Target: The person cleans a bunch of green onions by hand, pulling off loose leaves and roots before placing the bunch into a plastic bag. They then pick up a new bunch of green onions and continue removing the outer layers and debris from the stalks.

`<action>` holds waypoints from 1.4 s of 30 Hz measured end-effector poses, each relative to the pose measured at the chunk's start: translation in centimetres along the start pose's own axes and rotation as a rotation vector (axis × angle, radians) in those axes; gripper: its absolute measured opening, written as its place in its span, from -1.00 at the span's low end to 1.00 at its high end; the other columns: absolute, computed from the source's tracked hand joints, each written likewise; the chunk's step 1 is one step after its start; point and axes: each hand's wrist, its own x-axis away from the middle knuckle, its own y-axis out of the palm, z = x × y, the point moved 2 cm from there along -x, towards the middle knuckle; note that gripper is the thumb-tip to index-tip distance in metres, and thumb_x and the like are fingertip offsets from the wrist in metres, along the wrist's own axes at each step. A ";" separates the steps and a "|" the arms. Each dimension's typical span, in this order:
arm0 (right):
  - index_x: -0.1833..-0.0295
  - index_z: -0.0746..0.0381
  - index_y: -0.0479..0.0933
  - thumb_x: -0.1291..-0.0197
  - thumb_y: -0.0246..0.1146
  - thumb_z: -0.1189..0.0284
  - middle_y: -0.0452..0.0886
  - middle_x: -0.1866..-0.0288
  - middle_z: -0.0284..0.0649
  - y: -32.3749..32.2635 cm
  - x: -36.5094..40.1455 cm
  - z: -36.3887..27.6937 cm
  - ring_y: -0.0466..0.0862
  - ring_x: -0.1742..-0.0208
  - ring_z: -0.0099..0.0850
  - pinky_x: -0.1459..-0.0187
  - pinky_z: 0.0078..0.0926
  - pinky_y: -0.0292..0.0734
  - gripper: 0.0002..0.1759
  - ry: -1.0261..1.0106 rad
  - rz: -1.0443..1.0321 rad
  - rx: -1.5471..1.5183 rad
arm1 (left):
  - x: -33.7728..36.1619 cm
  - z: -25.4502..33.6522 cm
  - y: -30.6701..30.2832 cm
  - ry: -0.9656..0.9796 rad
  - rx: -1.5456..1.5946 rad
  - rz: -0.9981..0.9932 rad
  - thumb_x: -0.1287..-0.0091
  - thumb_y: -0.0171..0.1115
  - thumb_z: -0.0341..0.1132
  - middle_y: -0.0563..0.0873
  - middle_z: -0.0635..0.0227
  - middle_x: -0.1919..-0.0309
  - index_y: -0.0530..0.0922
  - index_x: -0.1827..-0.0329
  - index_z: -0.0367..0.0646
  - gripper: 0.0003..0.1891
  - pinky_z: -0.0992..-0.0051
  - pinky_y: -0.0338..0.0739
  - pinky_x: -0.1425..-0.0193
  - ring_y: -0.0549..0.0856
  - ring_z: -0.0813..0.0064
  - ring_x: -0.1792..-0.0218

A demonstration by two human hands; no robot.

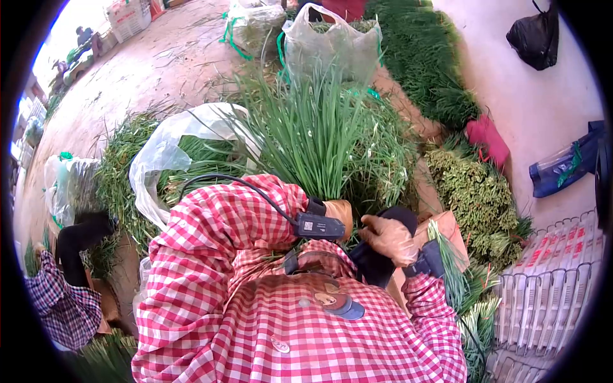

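Note:
My left hand [338, 217], in a tan glove, is wrapped round the lower end of a bunch of long green chives [310, 140]. The leaves fan out upward, away from my body. Close on its right, my right hand [391, 240], in a thin pale glove, has its fingers curled inward near the base of the bunch. Whatever those fingers may hold is hidden. Black wrist devices [319, 226] are strapped at both wrists. Loose chives [377, 147] are heaped behind and around the bunch.
An open white plastic bag [150, 172] of chives lies at left, and a full clear bag [332, 54] stands behind. Green bundles [415, 57] line the right, with trimmed stalk ends [472, 204] and white crates [549, 281]. Another person's checkered sleeve [67, 300] shows at left.

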 end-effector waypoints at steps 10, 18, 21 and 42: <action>-0.17 0.21 0.42 0.11 0.44 0.03 0.59 0.01 -0.17 -3.5 -0.3 -9.0 0.57 -0.04 -0.36 -0.13 -0.35 0.39 -0.24 -0.285 0.297 -0.408 | 1.9 0.5 -17.3 0.438 0.483 0.132 -0.08 0.21 -0.19 0.59 0.26 0.33 0.51 0.26 -0.14 -0.75 0.16 0.39 0.12 0.61 0.31 0.35; -0.45 0.34 0.01 0.22 0.49 0.11 0.19 -0.41 0.15 -4.9 0.4 -11.5 0.11 -0.50 -0.04 -0.47 0.02 -0.14 0.17 -0.670 0.724 -0.666 | 5.4 -2.8 -21.0 0.938 1.715 -0.145 -0.41 -0.01 -0.25 0.50 0.29 -0.03 0.30 -0.26 -0.23 -0.59 0.43 0.40 -0.20 0.56 0.48 0.06; -0.45 0.25 0.01 0.12 0.46 0.09 0.16 -0.44 0.09 -2.8 -2.4 -9.2 0.14 -0.48 -0.10 -0.48 -0.01 -0.11 0.10 -0.525 0.266 -0.893 | 4.2 -2.7 -17.4 0.393 1.719 0.142 -0.49 -0.10 -0.16 0.53 0.23 -0.03 0.28 -0.27 -0.28 -0.57 0.44 0.40 -0.21 0.54 0.44 -0.06; -0.18 0.25 0.40 0.09 0.46 0.43 0.62 0.03 -0.15 -14.4 7.1 -3.3 0.60 -0.02 -0.38 -0.12 -0.42 0.50 -0.35 -0.433 0.920 -0.751 | 4.4 14.1 -23.6 1.360 1.664 -0.245 -0.44 -0.11 -0.33 0.64 0.17 0.24 0.36 -0.18 -0.36 -0.65 0.33 0.49 -0.08 0.64 0.33 0.18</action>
